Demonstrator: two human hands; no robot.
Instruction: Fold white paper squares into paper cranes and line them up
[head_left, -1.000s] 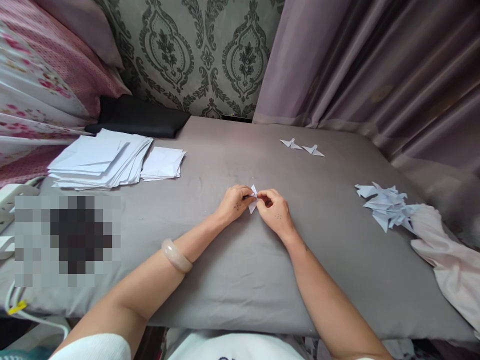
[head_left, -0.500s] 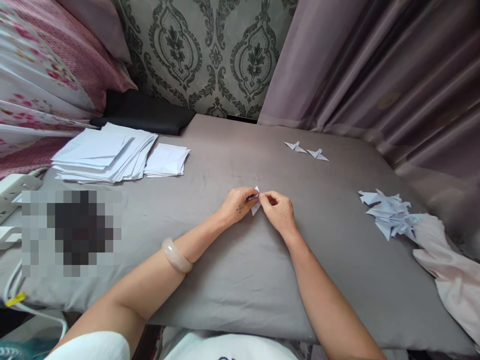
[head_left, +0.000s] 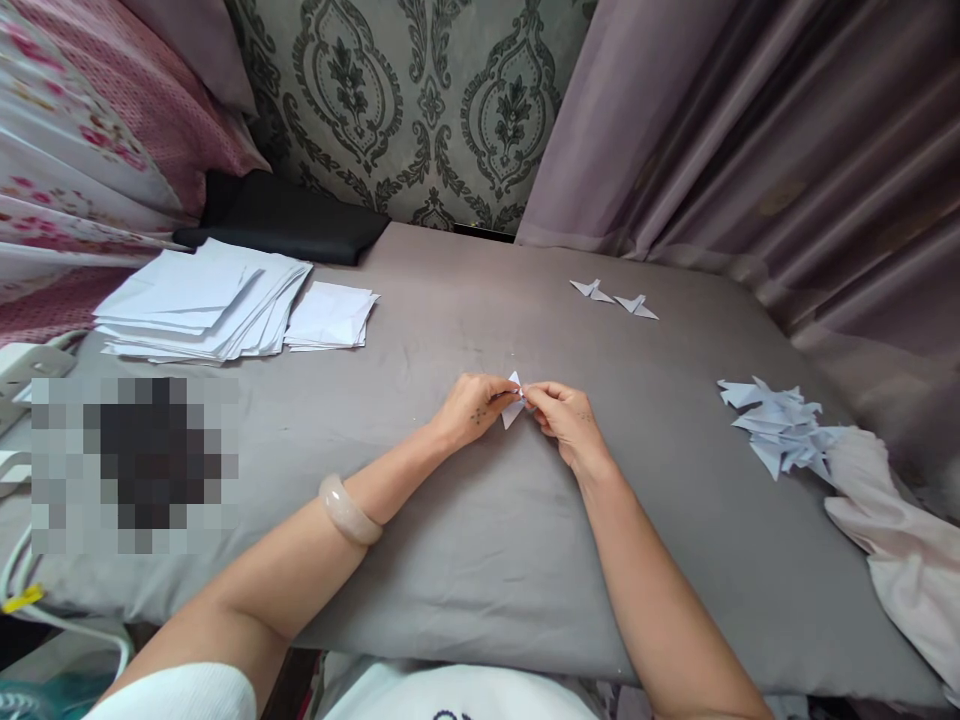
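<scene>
Between my two hands is a small folded white paper piece [head_left: 511,414], with pointed tips showing above and below the fingers. My left hand [head_left: 475,410] pinches it from the left side, thumb and fingers pressed together. From the right, my right hand [head_left: 564,415] pinches its other edge with thumb and forefinger. The fingertips hide the middle of the piece. Farther back lie two folded paper birds [head_left: 592,291] side by side. At the right sits a heap of similar folded paper pieces [head_left: 784,425].
A tall stack of white paper sheets [head_left: 187,300] lies at the back left, beside a smaller stack of paper squares [head_left: 334,316]. Behind them is a folded black cloth [head_left: 292,220]. A pale cloth [head_left: 862,480] touches the heap. White power strips [head_left: 30,375] lie at far left.
My right hand has shifted slightly right and turned, uncovering more of the folded paper. My left hand stays nearly in place, still pinching it.
</scene>
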